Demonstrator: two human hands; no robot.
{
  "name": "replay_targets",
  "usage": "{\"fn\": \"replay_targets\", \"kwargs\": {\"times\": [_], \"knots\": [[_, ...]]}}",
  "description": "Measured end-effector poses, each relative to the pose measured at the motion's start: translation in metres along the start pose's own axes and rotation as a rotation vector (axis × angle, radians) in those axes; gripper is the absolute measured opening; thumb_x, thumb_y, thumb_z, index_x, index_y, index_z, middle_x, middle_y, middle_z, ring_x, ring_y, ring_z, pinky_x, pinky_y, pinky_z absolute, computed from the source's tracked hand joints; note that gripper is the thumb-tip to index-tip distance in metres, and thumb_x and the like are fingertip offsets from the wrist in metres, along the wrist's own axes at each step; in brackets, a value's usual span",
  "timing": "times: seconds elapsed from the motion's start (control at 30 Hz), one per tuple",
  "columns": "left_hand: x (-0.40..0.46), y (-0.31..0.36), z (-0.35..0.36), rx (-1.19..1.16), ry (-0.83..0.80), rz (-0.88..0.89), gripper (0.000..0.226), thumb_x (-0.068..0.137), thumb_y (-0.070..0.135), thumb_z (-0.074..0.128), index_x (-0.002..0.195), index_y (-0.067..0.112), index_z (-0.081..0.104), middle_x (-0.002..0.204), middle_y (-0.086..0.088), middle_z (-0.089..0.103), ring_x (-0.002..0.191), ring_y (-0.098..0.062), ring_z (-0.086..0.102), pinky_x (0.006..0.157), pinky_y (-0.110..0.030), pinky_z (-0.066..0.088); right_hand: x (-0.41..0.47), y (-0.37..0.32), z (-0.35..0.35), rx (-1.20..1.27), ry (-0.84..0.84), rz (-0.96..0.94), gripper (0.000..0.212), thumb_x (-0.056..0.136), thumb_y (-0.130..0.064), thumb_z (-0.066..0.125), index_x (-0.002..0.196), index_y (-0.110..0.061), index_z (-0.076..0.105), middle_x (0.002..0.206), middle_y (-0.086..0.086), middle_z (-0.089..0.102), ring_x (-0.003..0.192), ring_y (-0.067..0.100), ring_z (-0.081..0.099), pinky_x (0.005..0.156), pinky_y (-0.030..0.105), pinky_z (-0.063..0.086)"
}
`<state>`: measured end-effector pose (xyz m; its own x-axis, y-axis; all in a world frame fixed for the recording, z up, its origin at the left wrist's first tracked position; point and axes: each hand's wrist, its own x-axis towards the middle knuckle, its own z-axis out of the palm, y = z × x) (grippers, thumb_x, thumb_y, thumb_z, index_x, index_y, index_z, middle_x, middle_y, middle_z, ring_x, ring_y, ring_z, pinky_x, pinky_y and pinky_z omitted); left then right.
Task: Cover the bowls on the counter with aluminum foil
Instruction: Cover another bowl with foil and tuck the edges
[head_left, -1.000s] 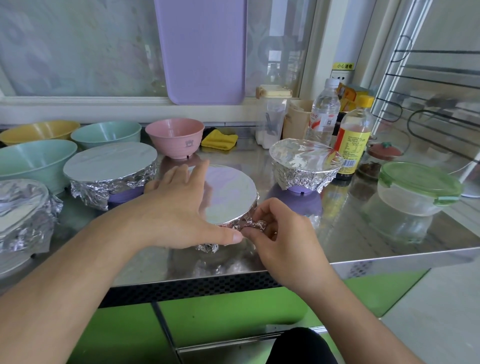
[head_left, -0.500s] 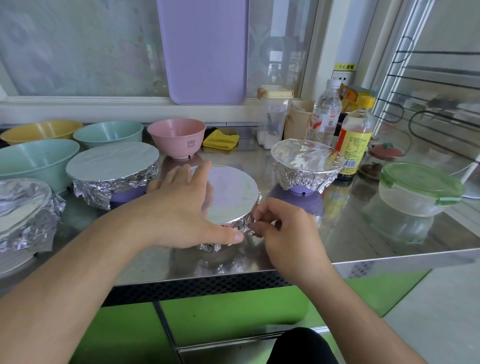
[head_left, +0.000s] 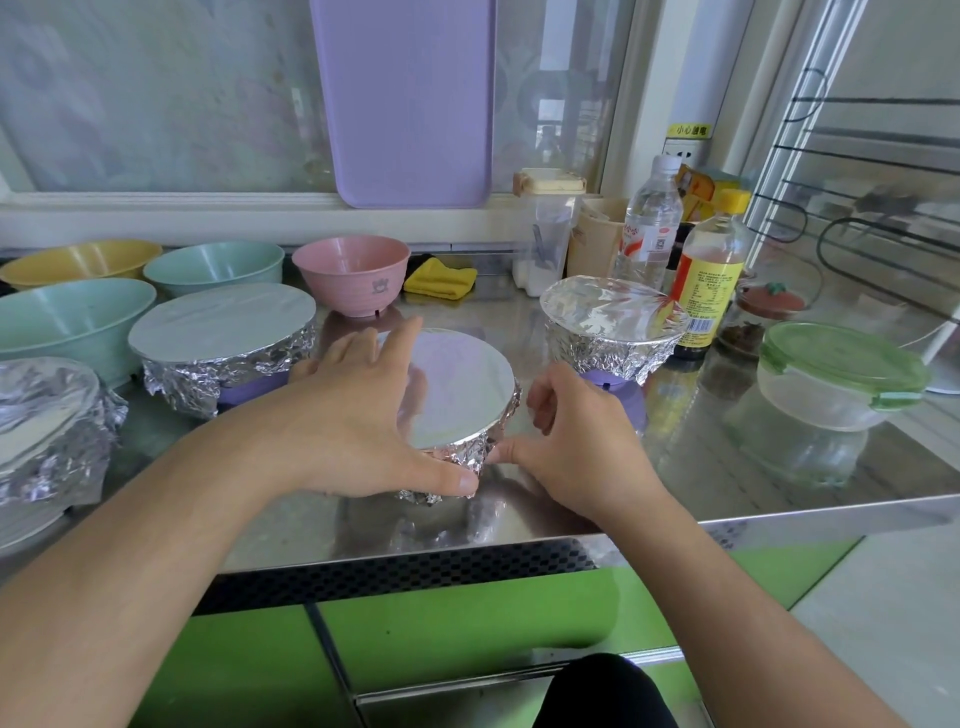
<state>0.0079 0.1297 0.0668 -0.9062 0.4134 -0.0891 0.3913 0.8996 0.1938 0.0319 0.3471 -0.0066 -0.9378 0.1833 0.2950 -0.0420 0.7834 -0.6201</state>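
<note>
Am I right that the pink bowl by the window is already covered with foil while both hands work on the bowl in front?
Not quite: in the head view the pink bowl is uncovered. Both the left hand and right hand do work foil on the front bowl.

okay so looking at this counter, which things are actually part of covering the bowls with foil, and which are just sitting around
Part of the job:
- left hand and right hand on the foil-covered centre bowl
- three other foil-covered bowls
- uncovered pink bowl, yellow bowl, two green bowls

Just lying about:
- yellow cloth
- water bottle
- sauce bottle
- green-lidded container
- purple board
</note>
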Motion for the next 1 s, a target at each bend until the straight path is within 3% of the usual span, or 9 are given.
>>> {"fn": "replay_targets", "kwargs": {"times": [0.1,0.17,0.27,0.37,0.43,0.63,0.8,0.9,1.0], "knots": [[-0.002,0.0,0.001,0.002,0.019,0.008,0.144,0.06,0.088,0.071,0.159,0.036,-0.018,0.163,0.006,0.015,0.157,-0.011,0.002,0.124,-0.041,0.013,-0.006,0.003,0.003,-0.058,-0.03,-0.045,0.075,0.074,-0.041,0.093,0.133,-0.021,0.05,0.12,-0.005,0.058,0.101,0.015,0.058,0.086,0.037,0.053],[-0.002,-0.002,0.002,0.009,0.04,0.012,0.14,0.063,0.087,0.07,0.159,0.036,-0.018,0.165,0.008,0.012,0.157,-0.011,0.002,0.124,-0.041,0.012,-0.012,0.004,-0.001,-0.016,-0.029,-0.072,0.079,0.085,-0.017,0.083,0.152,-0.018,0.041,0.138,-0.003,0.054,0.116,0.011,0.055,0.098,0.025,0.045],[-0.001,-0.003,0.006,0.015,0.076,0.018,0.128,0.066,0.084,0.069,0.155,0.039,-0.01,0.161,0.007,0.017,0.155,-0.011,0.008,0.122,-0.041,0.015,-0.022,-0.009,-0.009,0.138,-0.036,-0.165,0.069,0.082,0.004,0.058,0.145,-0.025,0.05,0.134,-0.007,0.064,0.12,0.016,0.059,0.098,0.019,0.045],[-0.001,-0.002,0.008,0.019,0.1,0.029,0.122,0.066,0.081,0.071,0.152,0.039,-0.004,0.158,0.005,0.022,0.153,-0.012,0.012,0.12,-0.042,0.017,-0.027,-0.02,-0.002,0.24,-0.136,-0.131,0.08,0.081,0.005,0.052,0.146,-0.042,0.049,0.125,-0.013,0.071,0.118,0.018,0.064,0.107,0.039,0.051],[-0.001,-0.001,0.007,0.026,0.097,0.026,0.127,0.066,0.08,0.071,0.156,0.037,-0.008,0.16,0.004,0.019,0.155,-0.013,0.008,0.122,-0.043,0.015,-0.03,-0.021,0.004,0.26,-0.178,-0.066,0.082,0.08,0.004,0.051,0.148,-0.043,0.046,0.124,-0.016,0.072,0.119,0.012,0.063,0.109,0.041,0.05],[0.001,-0.005,0.009,0.035,0.092,0.027,0.131,0.057,0.086,0.061,0.157,0.038,-0.008,0.154,0.005,0.024,0.155,-0.015,0.008,0.122,-0.045,0.016,-0.031,-0.022,-0.001,0.2,-0.304,-0.059,0.083,0.076,-0.004,0.049,0.151,-0.038,0.036,0.137,-0.006,0.061,0.127,0.017,0.056,0.107,0.033,0.045],[0.002,-0.005,0.01,0.038,0.102,0.028,0.128,0.057,0.087,0.062,0.155,0.037,-0.004,0.147,0.005,0.027,0.153,-0.017,0.014,0.119,-0.046,0.019,-0.02,-0.021,-0.016,0.304,-0.249,-0.015,0.063,0.077,-0.001,0.058,0.129,-0.03,0.036,0.119,-0.017,0.056,0.108,0.011,0.051,0.09,0.017,0.047],[0.001,-0.003,0.009,0.037,0.102,0.025,0.123,0.061,0.082,0.067,0.153,0.037,-0.001,0.151,0.004,0.026,0.153,-0.016,0.013,0.119,-0.045,0.019,-0.018,-0.027,-0.005,0.343,-0.274,-0.027,0.073,0.079,-0.001,0.059,0.144,-0.017,0.031,0.129,-0.007,0.058,0.117,0.013,0.057,0.094,0.027,0.048],[0.002,-0.004,0.009,0.049,0.108,0.024,0.13,0.06,0.081,0.069,0.156,0.036,-0.006,0.156,0.003,0.023,0.155,-0.017,0.011,0.12,-0.045,0.018,-0.019,-0.031,0.005,0.429,-0.337,0.034,0.081,0.085,0.003,0.058,0.154,-0.019,0.023,0.133,-0.005,0.061,0.11,0.005,0.061,0.078,0.008,0.048]]}}
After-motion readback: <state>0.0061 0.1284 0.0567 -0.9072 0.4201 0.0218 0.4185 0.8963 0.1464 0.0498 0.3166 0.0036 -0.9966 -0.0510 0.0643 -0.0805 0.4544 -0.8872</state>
